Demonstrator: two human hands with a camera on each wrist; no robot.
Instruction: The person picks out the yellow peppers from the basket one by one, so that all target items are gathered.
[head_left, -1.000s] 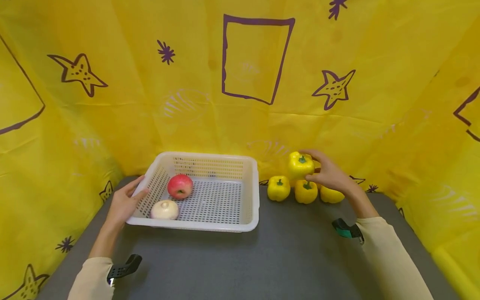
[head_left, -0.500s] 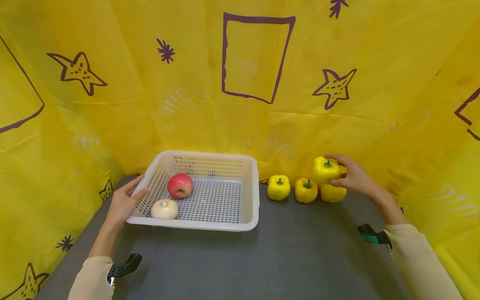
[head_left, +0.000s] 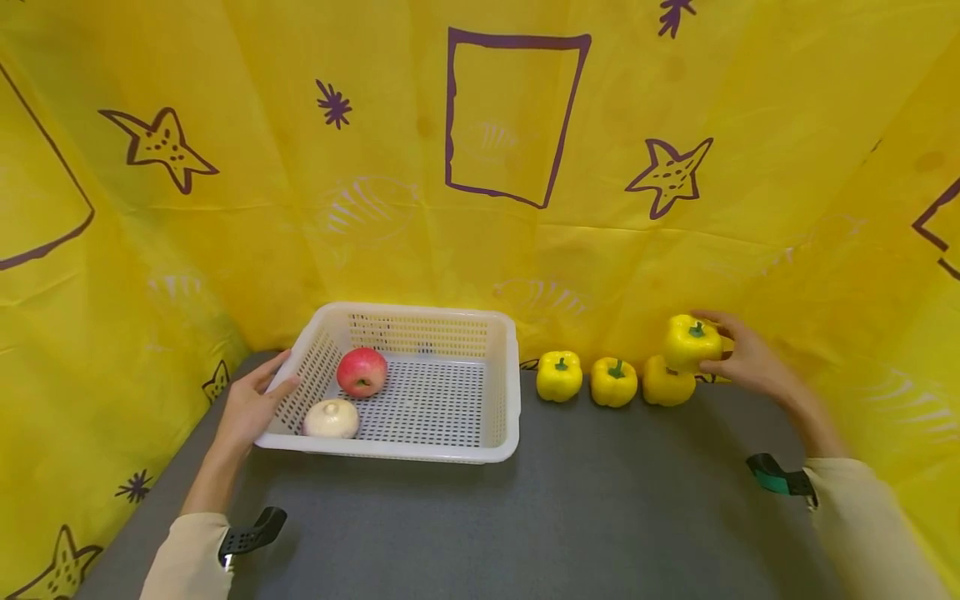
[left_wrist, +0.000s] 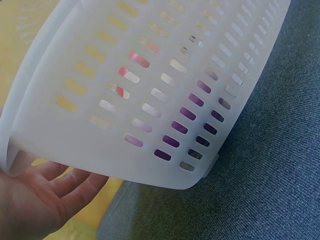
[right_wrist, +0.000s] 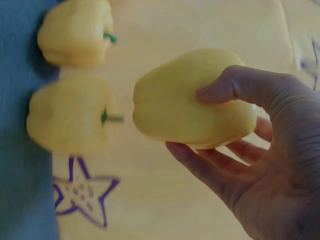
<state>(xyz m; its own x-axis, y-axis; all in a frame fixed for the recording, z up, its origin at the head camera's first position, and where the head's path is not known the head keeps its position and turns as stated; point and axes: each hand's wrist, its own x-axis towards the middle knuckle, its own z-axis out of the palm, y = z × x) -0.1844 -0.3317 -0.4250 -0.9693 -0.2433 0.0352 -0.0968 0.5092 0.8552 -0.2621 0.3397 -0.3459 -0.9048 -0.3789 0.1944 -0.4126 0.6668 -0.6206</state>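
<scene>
My right hand (head_left: 753,358) holds a yellow bell pepper (head_left: 692,342) with a green stem, raised above the right end of a row of yellow bell peppers (head_left: 558,377). In the right wrist view, the thumb lies along one side of the held pepper (right_wrist: 175,100) and the fingers along the other. My left hand (head_left: 249,408) grips the left rim of a white perforated plastic basket (head_left: 390,451), thumb over the rim and fingers outside. Inside the basket, a red apple (head_left: 362,372) and a whitish round turnip-like vegetable (head_left: 332,419) lie at the left end.
A dark grey tabletop (head_left: 540,517) carries the basket and the pepper row. Behind and at both sides hangs a yellow cloth (head_left: 375,167) with purple stars and shapes, close behind the basket and the peppers.
The right hand has moved right with its bell pepper, from over the middle of the row to its right end. The left hand and the basket have stayed put.
</scene>
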